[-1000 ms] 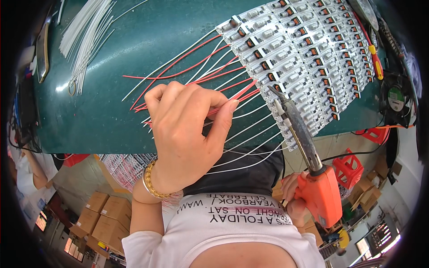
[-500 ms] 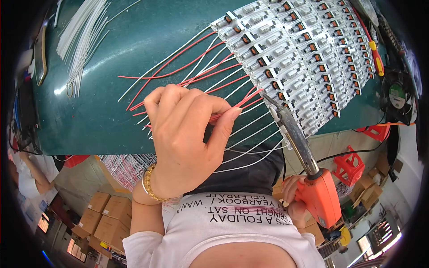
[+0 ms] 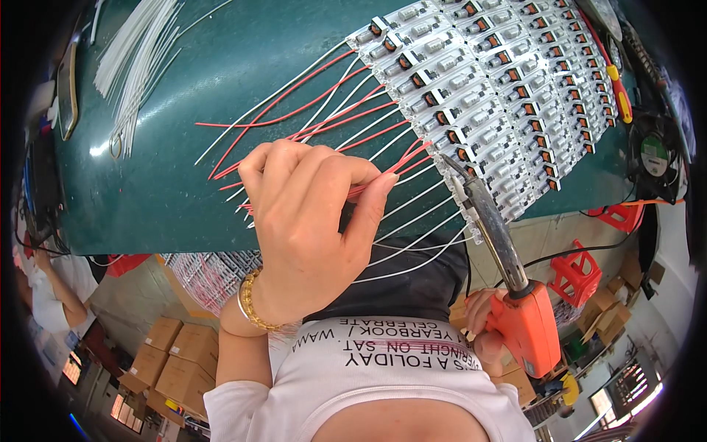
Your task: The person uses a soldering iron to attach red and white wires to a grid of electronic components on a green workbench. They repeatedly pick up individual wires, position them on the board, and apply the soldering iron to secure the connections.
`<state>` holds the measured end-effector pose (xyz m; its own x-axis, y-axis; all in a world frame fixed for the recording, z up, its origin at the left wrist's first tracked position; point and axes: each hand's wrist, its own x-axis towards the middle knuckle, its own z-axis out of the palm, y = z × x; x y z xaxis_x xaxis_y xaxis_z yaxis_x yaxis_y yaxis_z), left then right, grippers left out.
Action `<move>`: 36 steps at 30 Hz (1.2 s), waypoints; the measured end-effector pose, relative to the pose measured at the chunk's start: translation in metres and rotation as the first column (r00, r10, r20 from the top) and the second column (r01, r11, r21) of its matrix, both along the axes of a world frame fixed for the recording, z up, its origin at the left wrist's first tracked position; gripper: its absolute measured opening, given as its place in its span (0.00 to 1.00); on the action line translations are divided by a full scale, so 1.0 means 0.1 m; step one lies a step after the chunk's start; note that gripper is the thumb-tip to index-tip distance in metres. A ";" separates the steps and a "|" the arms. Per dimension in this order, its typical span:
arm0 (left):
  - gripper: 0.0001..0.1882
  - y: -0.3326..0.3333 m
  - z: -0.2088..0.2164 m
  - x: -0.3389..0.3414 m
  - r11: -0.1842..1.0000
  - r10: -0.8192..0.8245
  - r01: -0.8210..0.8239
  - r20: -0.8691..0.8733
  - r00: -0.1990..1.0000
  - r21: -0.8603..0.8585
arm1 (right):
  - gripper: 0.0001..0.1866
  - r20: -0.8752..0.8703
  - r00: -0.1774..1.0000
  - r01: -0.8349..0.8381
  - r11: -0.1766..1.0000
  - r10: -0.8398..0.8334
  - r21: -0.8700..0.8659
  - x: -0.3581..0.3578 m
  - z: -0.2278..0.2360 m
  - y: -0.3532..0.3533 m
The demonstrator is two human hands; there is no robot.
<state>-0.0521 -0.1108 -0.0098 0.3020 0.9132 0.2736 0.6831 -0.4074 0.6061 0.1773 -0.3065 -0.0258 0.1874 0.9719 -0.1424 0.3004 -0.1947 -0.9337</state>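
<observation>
Between thumb and forefinger, my left hand [image 3: 305, 210] pinches a few red wires [image 3: 379, 183], their far ends at the near left edge of a panel of circuit boards [image 3: 471, 88]. Red and white wires run from that edge to the left. My right hand [image 3: 486, 324] grips the orange handle of a soldering gun [image 3: 524, 324]; its fingers are partly hidden behind the handle. The gun's metal barrel slants up to the left, with its dark bent tip close to the red wires' ends. Whether the tip touches a board, I cannot tell.
White wires [image 3: 136, 62] lie in a bundle on the green tabletop [image 3: 221, 44] at far left. A yellow-and-red screwdriver [image 3: 620, 96] and a fan [image 3: 654, 158] are at the right. Below the table stand red stools [image 3: 574, 272] and cardboard boxes [image 3: 180, 376]. Another person [image 3: 62, 287] is at left.
The panel's near corner and the wire ends have shifted very slightly. My left hand still pinches the red wires, and the soldering gun's tip stays close to the panel edge.
</observation>
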 end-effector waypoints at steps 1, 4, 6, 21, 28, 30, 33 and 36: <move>0.06 0.00 0.01 0.01 1.000 -0.003 0.003 -0.007 1.000 0.003 | 0.11 0.042 0.999 0.007 1.000 -0.008 0.016 -0.01 -0.02 -0.01; 0.06 0.00 0.01 -0.01 1.000 0.013 -0.013 -0.006 1.000 -0.010 | 0.10 -0.096 0.995 0.046 0.977 -0.027 0.209 0.16 -0.46 -0.35; 0.06 0.00 0.01 -0.01 1.000 0.008 -0.008 -0.007 1.000 0.001 | 0.08 0.001 0.997 0.071 0.984 -0.073 0.163 0.19 -0.52 -0.47; 0.06 0.02 -0.01 0.00 0.999 0.023 -0.023 0.026 0.999 0.030 | 0.39 -0.092 0.990 0.135 0.935 -0.111 0.328 0.08 0.03 0.31; 0.05 -0.05 -0.05 -0.10 0.982 0.080 -0.134 0.350 0.933 0.133 | 0.18 -0.168 0.898 0.403 0.607 -0.406 0.685 0.97 0.51 1.65; 0.05 -0.11 -0.02 -0.07 0.980 0.170 -0.197 0.425 0.889 0.020 | 0.16 -0.071 0.833 0.496 0.684 -0.549 0.535 1.19 0.47 2.19; 0.05 -0.19 0.07 -0.19 0.971 0.238 -0.213 0.439 0.866 -0.107 | 0.18 -0.033 0.817 0.519 0.711 -0.575 0.474 1.16 0.45 2.37; 0.05 -0.23 0.21 -0.23 0.959 0.271 -0.210 0.406 0.873 -0.189 | 0.19 -0.189 0.840 0.534 0.712 -0.509 0.455 0.86 0.50 2.06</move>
<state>-0.0753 -0.1333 0.0112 -0.0485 0.9796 0.1948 0.4145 -0.1577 0.8963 0.2633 -0.1004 0.0245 0.6905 0.6656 0.2831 0.2386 0.1599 -0.9579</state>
